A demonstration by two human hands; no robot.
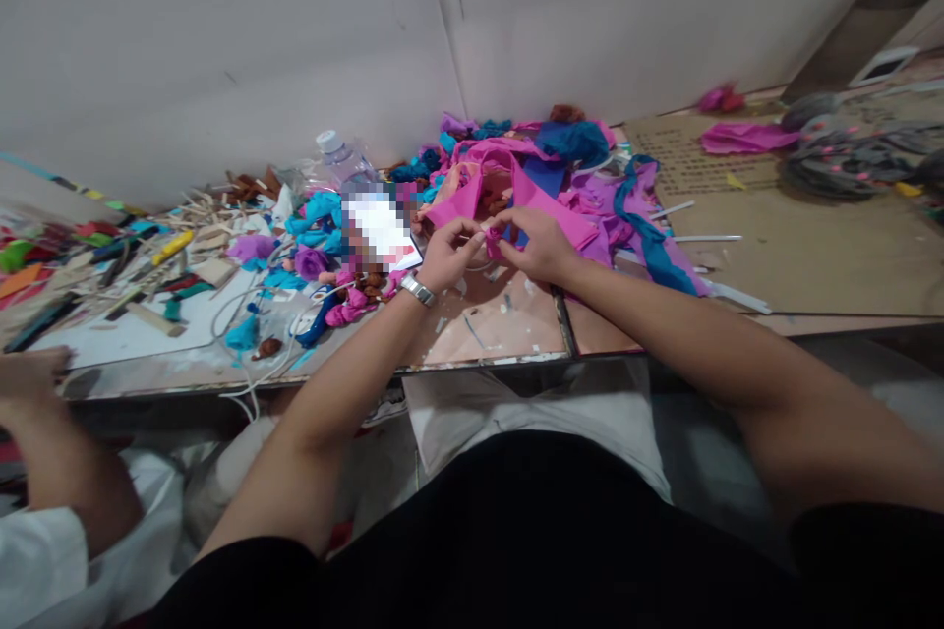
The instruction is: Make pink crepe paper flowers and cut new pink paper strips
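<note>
The left hand (449,256) and the right hand (544,244) both pinch a small pink piece (494,242) with the fingertips, probably because such a small, soft thing needs light support from two sides. It is above the surface (508,334), right of the phone (383,228), which perhaps stands near for easy viewing. The piece's long axis seems near-to-far; which end is front, I cannot tell.

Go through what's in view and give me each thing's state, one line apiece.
Pink piece: crumpled, held between both hands
Left hand: fingertips closed on the pink piece
Right hand: fingertips closed on the pink piece
Watch: fastened on the left wrist
Phone: screen lit, partly pixelated
Bottle: cap on
White cable: loosely looped, partly hanging down
Cardboard: lying flat
</note>
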